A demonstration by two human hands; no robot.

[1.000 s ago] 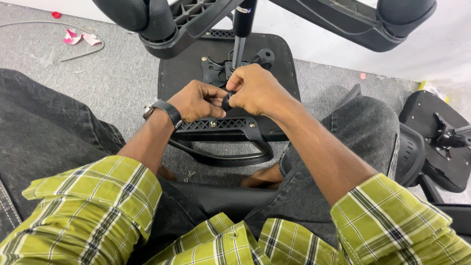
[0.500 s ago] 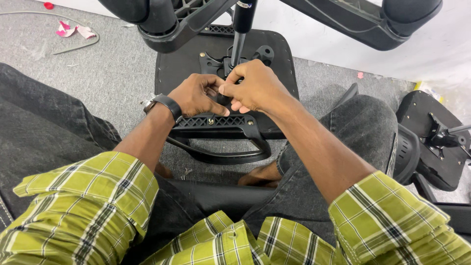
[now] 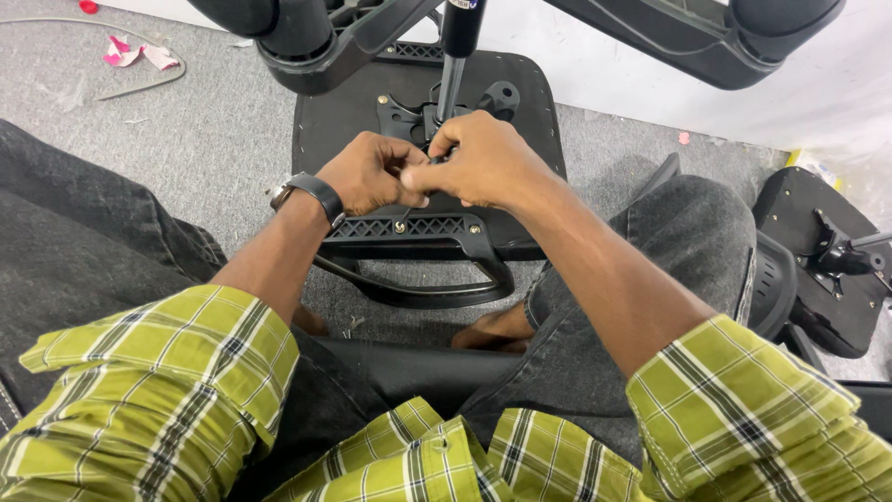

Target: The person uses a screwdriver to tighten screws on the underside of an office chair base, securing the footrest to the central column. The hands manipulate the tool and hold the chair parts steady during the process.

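Note:
An upturned black office chair seat (image 3: 534, 102) lies on the floor between my legs. Its metal mechanism plate (image 3: 497, 96) and gas cylinder (image 3: 452, 79) point up. My left hand (image 3: 367, 175), with a black watch (image 3: 316, 193) on the wrist, is pinched shut on what looks like a thin metal key just above a screw (image 3: 400, 226) in the black armrest bracket (image 3: 418, 244). My right hand (image 3: 488, 160) presses against the left one, its fingertips closed on a small dark part at the foot of the cylinder. What that part is stays hidden by the fingers.
The chair's star base with castors (image 3: 307, 42) hangs over the seat at the top. A second black seat pad with its bracket (image 3: 818, 256) lies at the right. Grey carpet (image 3: 214, 121) covers the floor, with scraps of pink wrapper and a cable (image 3: 130, 56) at the far left.
Both hands stay at the base of the cylinder. The fingers have shifted slightly and the hands have closed tighter together.

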